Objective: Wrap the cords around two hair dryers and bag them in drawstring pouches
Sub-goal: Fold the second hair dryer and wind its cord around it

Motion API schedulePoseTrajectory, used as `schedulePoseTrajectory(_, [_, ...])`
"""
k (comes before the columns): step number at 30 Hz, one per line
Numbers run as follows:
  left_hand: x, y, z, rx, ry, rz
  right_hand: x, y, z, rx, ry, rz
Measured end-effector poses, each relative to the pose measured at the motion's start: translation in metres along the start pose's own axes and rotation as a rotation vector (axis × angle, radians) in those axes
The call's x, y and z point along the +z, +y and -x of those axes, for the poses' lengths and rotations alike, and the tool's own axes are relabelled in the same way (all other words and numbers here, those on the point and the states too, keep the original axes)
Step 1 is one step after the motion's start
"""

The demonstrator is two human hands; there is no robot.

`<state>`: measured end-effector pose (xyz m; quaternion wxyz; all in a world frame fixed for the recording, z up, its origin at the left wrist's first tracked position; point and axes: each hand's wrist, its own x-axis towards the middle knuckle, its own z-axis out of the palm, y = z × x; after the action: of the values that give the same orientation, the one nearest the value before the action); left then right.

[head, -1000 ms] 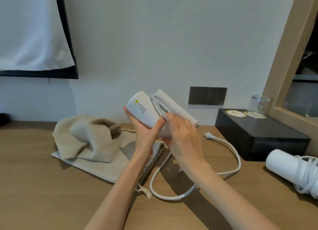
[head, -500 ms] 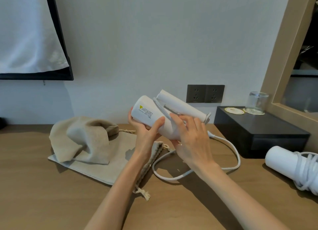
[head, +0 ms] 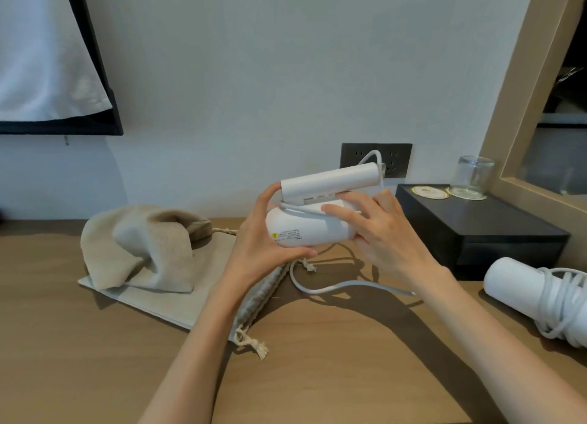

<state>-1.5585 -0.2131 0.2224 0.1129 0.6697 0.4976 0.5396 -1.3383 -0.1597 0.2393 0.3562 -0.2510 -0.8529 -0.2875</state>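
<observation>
The left hand [head: 257, 249] and the right hand [head: 384, 236] hold a white dryer [head: 305, 230] in the air at mid-frame, above the tabletop [head: 317, 376]. The left hand grips its rounded left end, thumb below and fingers up behind the fold. The right hand holds the right end, with its fingers laid over the body where a turn of the cord [head: 333, 286] crosses it. The dryer's handle is folded flat along the top, and the cord arches out of the handle's right end. The rest of the cord trails in a loose loop on the tabletop below the hands.

Left of centre, a flat pouch [head: 165, 299] lies on the tabletop with a crumpled pouch [head: 143, 242] on top of it. At the lower right edge lies a second dryer [head: 514, 284], its wound cord [head: 562, 303] coiled round it.

A black box [head: 476, 233] stands at the right against the wall. It carries an upturned glass [head: 473, 176] and two coasters [head: 428, 191]. A dark socket [head: 352, 156] is on the wall behind the dryer.
</observation>
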Motion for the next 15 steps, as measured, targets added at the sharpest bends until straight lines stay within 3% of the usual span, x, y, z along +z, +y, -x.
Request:
schedulePoseTrajectory(8, [0.01, -0.004, 0.003, 0.116, 0.086, -0.225, 0.002, -0.005, 0.005, 0.001, 0.022, 0.002])
schedulePoseTrajectory(15, [0.01, 0.0, 0.007, 0.012, 0.213, -0.298, -0.001, -0.023, -0.004, 0.111, -0.031, -0.086])
